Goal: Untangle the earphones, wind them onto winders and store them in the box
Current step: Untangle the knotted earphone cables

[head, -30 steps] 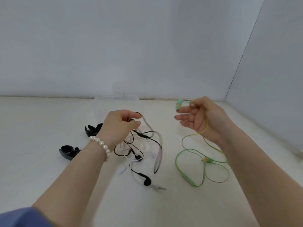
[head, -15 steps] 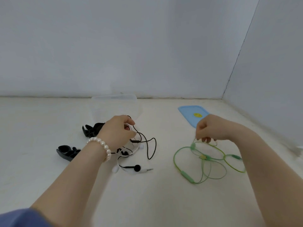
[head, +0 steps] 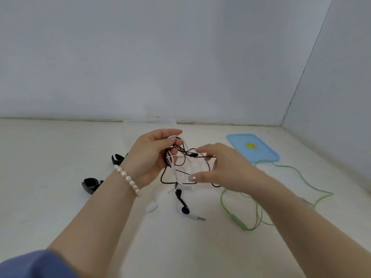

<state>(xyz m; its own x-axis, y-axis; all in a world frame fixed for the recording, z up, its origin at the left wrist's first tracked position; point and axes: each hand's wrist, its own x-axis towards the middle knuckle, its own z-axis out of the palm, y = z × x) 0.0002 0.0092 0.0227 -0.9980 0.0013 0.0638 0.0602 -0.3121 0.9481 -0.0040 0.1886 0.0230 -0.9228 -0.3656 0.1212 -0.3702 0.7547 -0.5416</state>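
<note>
My left hand (head: 149, 155) grips a tangle of black and white earphones (head: 176, 171), lifted off the table. Their black earbud and silver plug (head: 197, 217) hang down to the surface. My right hand (head: 222, 167) is beside the tangle with fingers spread and relaxed, touching the loops. The green earphones (head: 239, 219) lie loose on the table to the right, partly under my right forearm. Two black winders (head: 90, 184) (head: 117, 159) sit at the left. A clear plastic box (head: 149, 123) stands behind my left hand, mostly hidden.
A blue lid (head: 253, 147) with a yellow sticker lies at the back right. Grey walls close the table at the back and right. A pearl bracelet (head: 126, 178) circles my left wrist.
My right hand let go of the green earphones, which now lie on the table, and moved left to the tangle. My left hand lifted the black and white tangle higher.
</note>
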